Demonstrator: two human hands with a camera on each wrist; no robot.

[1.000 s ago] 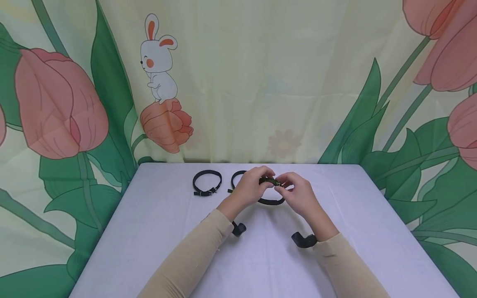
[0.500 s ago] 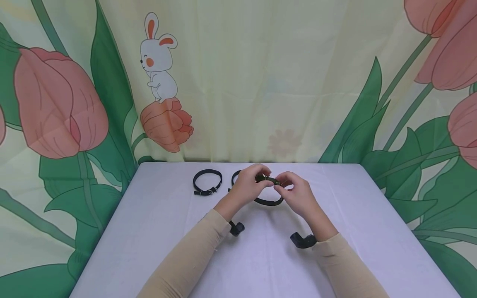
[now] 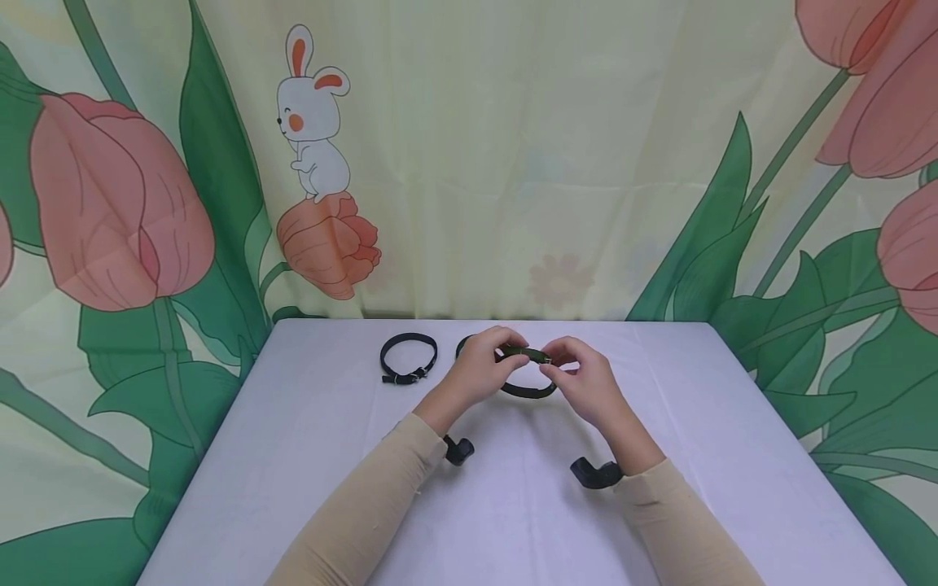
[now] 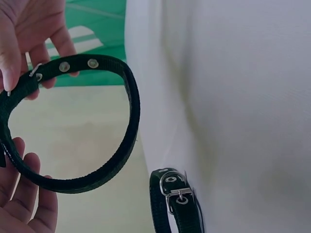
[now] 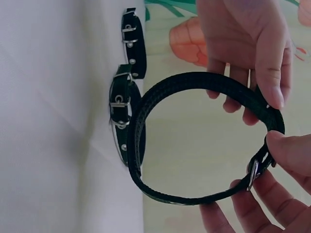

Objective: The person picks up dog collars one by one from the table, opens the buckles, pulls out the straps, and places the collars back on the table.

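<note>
Both hands hold a dark pet collar between them, its loop hanging above the table. My left hand grips the strap on the left side. The thumb and fingers of my right hand pinch it on the right, by the metal buckle. Metal eyelets dot the strap in the left wrist view. Fingers partly hide the strap end. Behind my left hand lies a second collar, mostly covered in the head view. A third, buckled collar lies farther left.
A white cloth covers the table. Behind its far edge hangs a curtain printed with tulips and a rabbit. Small black wrist devices sit below each hand.
My left hand has shifted slightly left along with its side of the collar, and more strap shows between the hands. My right hand stays almost in place. The leftmost collar has not moved.
</note>
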